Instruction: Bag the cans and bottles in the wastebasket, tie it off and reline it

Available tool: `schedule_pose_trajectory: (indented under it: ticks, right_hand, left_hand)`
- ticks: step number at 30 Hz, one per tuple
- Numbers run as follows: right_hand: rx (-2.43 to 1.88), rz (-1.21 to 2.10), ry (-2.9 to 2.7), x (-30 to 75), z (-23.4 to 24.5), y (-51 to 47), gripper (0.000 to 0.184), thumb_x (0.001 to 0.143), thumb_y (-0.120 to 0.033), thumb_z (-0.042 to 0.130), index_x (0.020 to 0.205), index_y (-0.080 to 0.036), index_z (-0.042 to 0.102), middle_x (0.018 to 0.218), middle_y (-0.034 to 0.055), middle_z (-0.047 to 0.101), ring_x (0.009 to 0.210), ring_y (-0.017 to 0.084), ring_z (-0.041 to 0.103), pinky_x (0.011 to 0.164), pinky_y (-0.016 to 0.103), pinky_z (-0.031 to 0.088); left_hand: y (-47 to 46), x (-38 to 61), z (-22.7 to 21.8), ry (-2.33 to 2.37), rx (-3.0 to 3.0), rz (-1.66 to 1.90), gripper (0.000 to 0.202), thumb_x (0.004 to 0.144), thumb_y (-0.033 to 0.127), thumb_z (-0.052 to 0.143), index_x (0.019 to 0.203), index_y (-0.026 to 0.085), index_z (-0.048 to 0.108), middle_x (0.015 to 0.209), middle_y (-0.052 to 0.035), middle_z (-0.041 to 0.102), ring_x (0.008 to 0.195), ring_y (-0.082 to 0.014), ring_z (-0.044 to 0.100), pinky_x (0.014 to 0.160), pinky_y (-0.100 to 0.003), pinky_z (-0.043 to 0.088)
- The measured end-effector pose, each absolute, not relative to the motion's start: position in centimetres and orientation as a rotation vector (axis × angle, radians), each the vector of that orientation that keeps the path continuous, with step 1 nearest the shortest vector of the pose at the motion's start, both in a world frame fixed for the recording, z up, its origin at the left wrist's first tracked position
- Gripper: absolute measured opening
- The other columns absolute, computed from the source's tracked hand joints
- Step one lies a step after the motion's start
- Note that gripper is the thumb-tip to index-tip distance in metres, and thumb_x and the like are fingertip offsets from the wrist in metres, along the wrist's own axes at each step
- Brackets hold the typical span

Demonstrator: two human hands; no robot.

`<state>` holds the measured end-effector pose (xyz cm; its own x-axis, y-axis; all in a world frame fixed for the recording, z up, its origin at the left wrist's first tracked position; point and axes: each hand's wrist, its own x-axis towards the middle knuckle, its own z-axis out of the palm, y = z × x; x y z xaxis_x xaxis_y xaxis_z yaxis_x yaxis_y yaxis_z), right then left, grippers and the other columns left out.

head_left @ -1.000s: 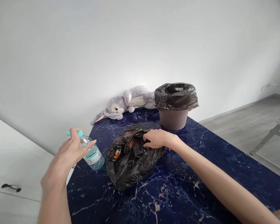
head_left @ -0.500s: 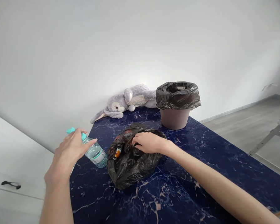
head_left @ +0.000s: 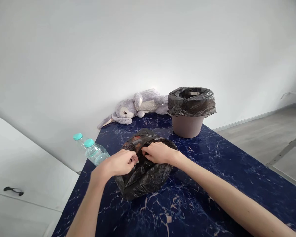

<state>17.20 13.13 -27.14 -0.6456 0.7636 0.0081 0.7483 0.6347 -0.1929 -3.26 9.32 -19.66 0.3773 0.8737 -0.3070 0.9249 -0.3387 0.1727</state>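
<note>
A crumpled black garbage bag (head_left: 148, 184) lies on the dark blue marbled table, its mouth facing up. My left hand (head_left: 119, 163) is over the bag's left side, with thumb and fingers curled together on the plastic. From the right, my right hand (head_left: 160, 152) reaches over the bag, its fingers bent and pinching the film near the opening. Both sets of fingertips are partly hidden by the folds. Orange-brown contents show dimly through the film at the back. Two clear plastic bottles with turquoise caps stand left of my left hand, the nearer bottle (head_left: 95, 154) partly covering the farther bottle (head_left: 79, 141).
A mauve bin (head_left: 187, 126) lined with a black bag stands at the table's back right. A grey plush rabbit (head_left: 138, 107) lies along the wall. White drawers with a black handle (head_left: 13, 191) are at left. A grey metal frame (head_left: 286, 148) stands at right.
My left hand has left the bottles and moved right onto the bag, covering the small orange-and-white item that showed there. My right hand has stayed at the bag.
</note>
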Motion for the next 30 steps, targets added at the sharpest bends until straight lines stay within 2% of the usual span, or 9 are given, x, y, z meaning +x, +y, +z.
schedule_pose_trajectory:
  ticks: [5,8,11,15,19,21,24,26,30]
  right_hand:
    - [-1.635,0.272,-2.706,18.5,-27.4,13.8,0.029,0.098,-0.030,0.064,0.116,-0.013,0.079,0.118,0.0251,0.076,0.112,0.036,0.074,0.089,0.041,0.055]
    - [-1.780,0.239,-2.607,19.1,-27.1,14.1,0.027,0.097,-0.022,0.063,0.114,-0.007,0.078,0.117,0.0299,0.074,0.110,0.038,0.075,0.089,0.043,0.055]
    - [-1.710,0.206,-2.537,18.7,-26.6,13.9,0.028,0.101,-0.023,0.056,0.118,-0.012,0.076,0.119,0.0241,0.074,0.110,0.034,0.074,0.090,0.041,0.055]
    - [-1.439,0.168,-2.475,16.9,-27.0,13.1,0.034,0.106,-0.030,0.052,0.138,-0.020,0.062,0.135,0.0152,0.064,0.121,0.027,0.065,0.096,0.036,0.054]
    - [-1.179,0.151,-2.474,15.7,-29.1,12.8,0.047,0.103,-0.031,0.064,0.149,-0.024,0.055,0.153,0.0186,0.045,0.141,0.034,0.047,0.111,0.049,0.049]
    - [-1.169,0.195,-2.499,15.6,-30.0,12.9,0.044,0.103,-0.035,0.065,0.146,-0.026,0.058,0.160,0.0194,0.035,0.147,0.039,0.040,0.110,0.055,0.049]
    - [-1.259,0.255,-2.465,15.6,-30.5,13.1,0.030,0.103,-0.039,0.065,0.128,-0.023,0.064,0.156,0.0184,0.037,0.139,0.037,0.050,0.101,0.049,0.056]
    - [-1.373,0.255,-2.400,15.7,-30.4,13.2,0.022,0.104,-0.032,0.062,0.123,-0.021,0.062,0.148,0.0179,0.043,0.125,0.032,0.060,0.092,0.043,0.059]
    - [-1.513,0.226,-2.294,15.9,-30.1,13.7,0.033,0.100,-0.021,0.062,0.131,-0.016,0.050,0.137,0.0188,0.048,0.109,0.030,0.067,0.081,0.039,0.059]
  left_hand:
    - [11.7,-4.1,-22.4,1.842,2.302,-0.380,0.016,0.079,0.028,0.067,0.090,0.025,0.078,0.102,-0.0110,0.080,0.094,-0.0306,0.076,0.074,-0.033,0.056]
    - [12.0,-4.6,-22.3,1.916,2.325,-0.371,0.020,0.085,0.032,0.063,0.098,0.023,0.075,0.108,-0.0141,0.077,0.097,-0.0328,0.075,0.078,-0.037,0.056]
    - [12.3,-4.8,-22.4,1.946,2.380,-0.340,0.030,0.091,0.034,0.057,0.113,0.020,0.072,0.123,-0.0179,0.071,0.114,-0.0364,0.069,0.091,-0.043,0.055]
    - [12.9,-4.7,-23.5,1.937,2.446,-0.287,0.049,0.092,0.035,0.057,0.137,0.017,0.060,0.143,-0.0214,0.060,0.131,-0.0410,0.058,0.105,-0.050,0.050]
    - [13.8,-5.3,-24.7,1.923,2.439,-0.259,0.067,0.090,0.034,0.060,0.154,0.020,0.046,0.166,-0.0205,0.041,0.151,-0.0434,0.041,0.116,-0.055,0.042]
    - [14.2,-5.7,-25.2,1.928,2.415,-0.252,0.070,0.090,0.033,0.060,0.157,0.019,0.043,0.170,-0.0214,0.036,0.155,-0.0438,0.036,0.118,-0.056,0.040]
    - [14.6,-6.4,-25.6,1.926,2.400,-0.218,0.072,0.092,0.034,0.058,0.160,0.019,0.040,0.170,-0.0221,0.036,0.154,-0.0442,0.039,0.117,-0.055,0.042]
    - [14.8,-6.6,-25.8,1.912,2.410,-0.184,0.072,0.093,0.037,0.057,0.161,0.020,0.039,0.170,-0.0206,0.038,0.153,-0.0433,0.043,0.115,-0.054,0.044]
    - [14.8,-6.4,-25.9,1.863,2.454,-0.128,0.070,0.095,0.038,0.055,0.161,0.023,0.038,0.169,-0.0169,0.040,0.151,-0.0398,0.045,0.116,-0.050,0.044]
